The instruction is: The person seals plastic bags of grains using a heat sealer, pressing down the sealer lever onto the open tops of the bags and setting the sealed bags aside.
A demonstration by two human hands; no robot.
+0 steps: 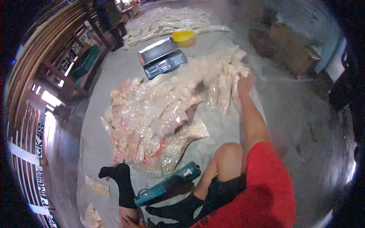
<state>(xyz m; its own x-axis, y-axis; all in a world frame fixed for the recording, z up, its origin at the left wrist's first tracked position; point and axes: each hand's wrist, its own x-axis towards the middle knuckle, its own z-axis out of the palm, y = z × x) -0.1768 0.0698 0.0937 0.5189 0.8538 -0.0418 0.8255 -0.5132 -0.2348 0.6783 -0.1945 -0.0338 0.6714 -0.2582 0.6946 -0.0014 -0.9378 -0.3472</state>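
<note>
Fingers of the right hand [246, 81] meet the end of a clear bag [235, 81] at the right of the heap; blur hides whether they pinch it. Those of the left hand [131, 221], at the bottom edge by a sock [126, 188], are too dark to read. Clear, partly red-marked bags [131, 125] of pale pieces lie heaped on a grey sheet [97, 133]. Beyond sit a scale [161, 57] and a yellow bowl [183, 37], its contents indistinct.

head view | worn on head | faces forward, down | grey sheet [93, 133] near
</note>
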